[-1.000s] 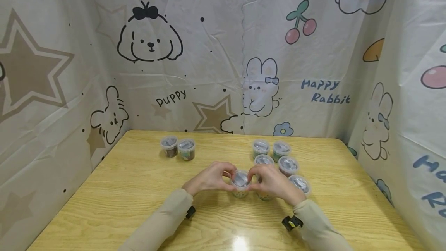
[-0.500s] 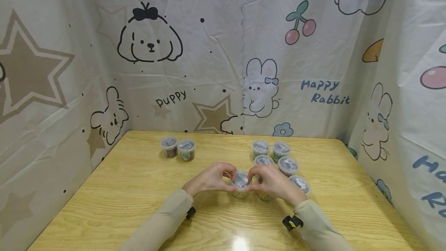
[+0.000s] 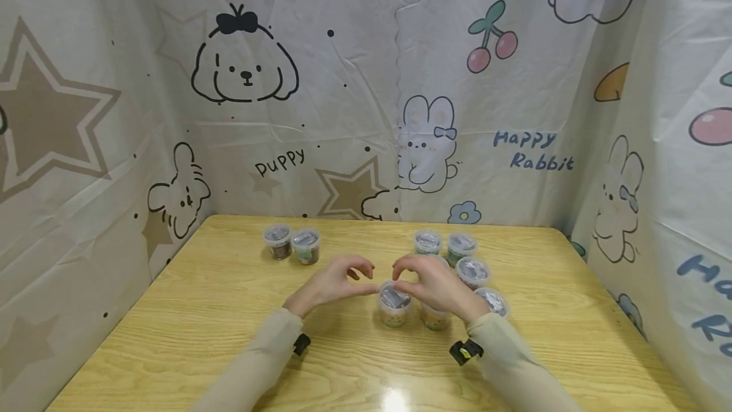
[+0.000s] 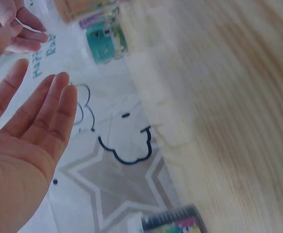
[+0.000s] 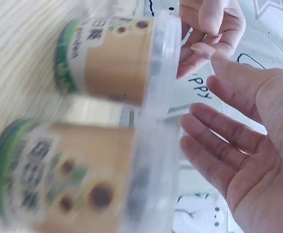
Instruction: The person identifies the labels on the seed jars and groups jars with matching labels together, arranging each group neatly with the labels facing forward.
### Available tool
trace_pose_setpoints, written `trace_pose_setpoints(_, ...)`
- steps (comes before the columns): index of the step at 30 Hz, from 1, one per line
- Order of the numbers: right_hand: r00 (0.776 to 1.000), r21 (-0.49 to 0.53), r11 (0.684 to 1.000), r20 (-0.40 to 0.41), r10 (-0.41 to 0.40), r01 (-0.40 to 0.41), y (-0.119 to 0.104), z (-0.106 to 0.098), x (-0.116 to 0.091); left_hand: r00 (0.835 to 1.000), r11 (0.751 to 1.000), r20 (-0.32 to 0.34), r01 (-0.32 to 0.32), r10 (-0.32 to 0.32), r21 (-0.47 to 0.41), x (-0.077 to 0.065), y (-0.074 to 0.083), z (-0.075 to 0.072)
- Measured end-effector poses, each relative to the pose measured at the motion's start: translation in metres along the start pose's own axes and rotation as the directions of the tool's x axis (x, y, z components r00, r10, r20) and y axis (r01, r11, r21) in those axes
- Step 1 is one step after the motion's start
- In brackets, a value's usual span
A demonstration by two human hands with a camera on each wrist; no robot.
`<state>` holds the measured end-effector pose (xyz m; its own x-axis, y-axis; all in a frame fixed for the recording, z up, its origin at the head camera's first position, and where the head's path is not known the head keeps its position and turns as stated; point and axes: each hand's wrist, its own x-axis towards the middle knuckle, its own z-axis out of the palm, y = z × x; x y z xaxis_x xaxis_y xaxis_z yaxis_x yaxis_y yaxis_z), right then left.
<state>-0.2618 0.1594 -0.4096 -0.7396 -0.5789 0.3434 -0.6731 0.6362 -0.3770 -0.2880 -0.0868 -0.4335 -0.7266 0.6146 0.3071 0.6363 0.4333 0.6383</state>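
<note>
A clear-lidded plastic tub stands on the wooden table in front of the person. Just beside and above its lid hovers the left hand, fingers loosely curved and holding nothing. The right hand is over the gap between this tub and a second tub, its thumb overlapping the first lid in the head view. In the right wrist view, both tubs carry orange labels with sunflowers and green bases, and the right palm shows bare. The left palm is likewise bare in the left wrist view.
Several more lidded tubs cluster behind and right of the right hand. Two others, a dark one and a greenish one, stand at the back left. A printed curtain encloses the table's back and sides.
Both hands have let go of the tub between them and risen off it, moving up and slightly left. The tub stays where it was, its lid now more visible.
</note>
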Motion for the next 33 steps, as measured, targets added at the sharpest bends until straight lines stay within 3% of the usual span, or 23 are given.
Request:
trace_pose_setpoints(4, 1.000, 0.003, 1.000, 0.003, -0.005, 0.005, -0.012, 0.002, 0.018, 0.989, 1.000, -0.146, 0.004, -0.001, 0.016, -0.007, -0.009, -0.010)
trace_pose_setpoints(8, 0.999, 0.006, 0.999, -0.019, -0.031, 0.031, -0.024, 0.006, 0.036, 0.957, 1.000, -0.288, 0.019, -0.015, 0.014, -0.015, -0.017, -0.021)
trace_pose_setpoints(12, 1.000, 0.018, 1.000, -0.025, -0.001, 0.001, -0.036, 0.012, 0.053, 0.923, 0.999, -0.384, 0.048, -0.042, 0.007, -0.023, -0.027, -0.034)
trace_pose_setpoints(19, 0.999, -0.002, 1.000, 0.039, 0.012, -0.011, -0.048, 0.028, 0.090, 0.893, 0.985, -0.431, 0.166, -0.131, 0.044, -0.031, -0.049, -0.057)
trace_pose_setpoints(23, 0.996, -0.028, 0.999, 0.084, 0.039, -0.037, -0.052, 0.037, 0.108, 0.857, 0.963, -0.479, 0.258, -0.188, 0.084, -0.034, -0.060, -0.063)
trace_pose_setpoints(26, 0.991, -0.042, 0.997, 0.111, 0.072, -0.067, -0.054, 0.045, 0.121, 0.833, 0.932, -0.500, 0.341, -0.238, 0.124, -0.036, -0.063, -0.066)
trace_pose_setpoints(28, 0.989, -0.041, 0.996, 0.129, 0.079, -0.074, -0.055, 0.050, 0.129, 0.827, 0.911, -0.502, 0.378, -0.252, 0.165, -0.037, -0.067, -0.068)
trace_pose_setpoints(33, 0.984, -0.016, 0.996, 0.158, 0.085, -0.084, -0.056, 0.062, 0.148, 0.833, 0.878, -0.491, 0.412, -0.254, 0.246, -0.036, -0.072, -0.073)
